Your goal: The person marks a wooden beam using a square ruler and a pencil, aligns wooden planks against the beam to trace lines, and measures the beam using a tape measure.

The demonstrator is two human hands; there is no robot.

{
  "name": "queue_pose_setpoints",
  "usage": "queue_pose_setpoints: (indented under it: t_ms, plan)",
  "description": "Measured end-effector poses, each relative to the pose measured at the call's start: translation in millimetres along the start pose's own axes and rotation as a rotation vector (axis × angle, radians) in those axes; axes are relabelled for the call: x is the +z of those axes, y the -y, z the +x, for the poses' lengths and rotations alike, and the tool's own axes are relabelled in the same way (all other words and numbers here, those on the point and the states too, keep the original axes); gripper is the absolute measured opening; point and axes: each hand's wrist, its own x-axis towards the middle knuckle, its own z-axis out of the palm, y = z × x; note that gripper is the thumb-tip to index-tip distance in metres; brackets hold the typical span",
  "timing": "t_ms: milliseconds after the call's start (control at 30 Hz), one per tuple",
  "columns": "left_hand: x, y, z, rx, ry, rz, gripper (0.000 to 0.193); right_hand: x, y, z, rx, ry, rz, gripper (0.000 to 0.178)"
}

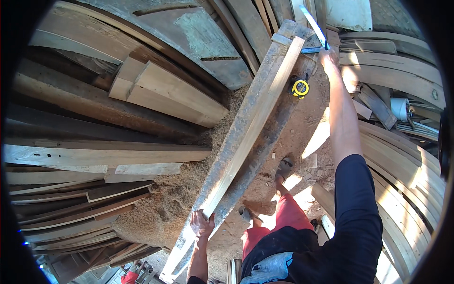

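Note:
A long, pale wooden beam (250, 132) lies lengthwise on a narrow, worn workbench (231, 130). Near the beam's lower end, my left hand (202, 225) is closed round it, fingers over the edge. My right arm reaches out to the far end of the bench, where my right hand (328, 57) grips a try square (314, 23) at its corner. The long blade of the square points up and away, clear of the beam. Its shorter arm extends left toward the beam's far end; whether they touch, I cannot tell. A yellow and black tape measure (300, 88) rests on the bench beside the beam.
Stacked boards (94, 158) crowd the left, and more planks (397, 189) line the right. Sawdust (165, 208) is heaped left of the bench. A pale bucket (400, 109) stands among scraps at right. Another person in red (129, 278) is at the bottom left.

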Motion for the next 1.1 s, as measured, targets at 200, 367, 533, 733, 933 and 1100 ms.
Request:
queue_pose_setpoints:
  t_ms: [200, 367, 533, 733, 933, 1100]
  plan:
    - [2.2, 4.4, -4.1, -0.013, 0.011, 0.001, 0.052, -19.0, 25.6, -25.3, 0.012, 0.155, -0.074, 0.072]
    - [0.6, -1.5, -0.3, 0.007, 0.024, -0.035, 0.050, -34.5, 21.9, -58.0, 0.011, -0.024, 0.043, 0.066]
    - [6.2, 2.4, -1.9, -0.013, 0.021, 0.008, 0.047, -30.8, -48.7, -133.9, -0.129, -0.101, 0.177, 0.037]
    - [10.3, 5.5, -3.7, 0.012, -0.016, 0.002, 0.045, -47.5, -182.2, -330.1, 0.321, 0.233, 0.116, 0.060]
    - [18.5, 9.1, -2.8, -0.001, 0.023, 0.026, 0.048, -119.5, -273.6, -474.5, 0.676, 0.156, 0.095, 0.072]
    - [13.2, 22.1, -5.1, 0.089, 0.040, 0.040, 0.043, -192.9, -276.7, -503.6, 0.697, -0.111, 0.224, 0.059]
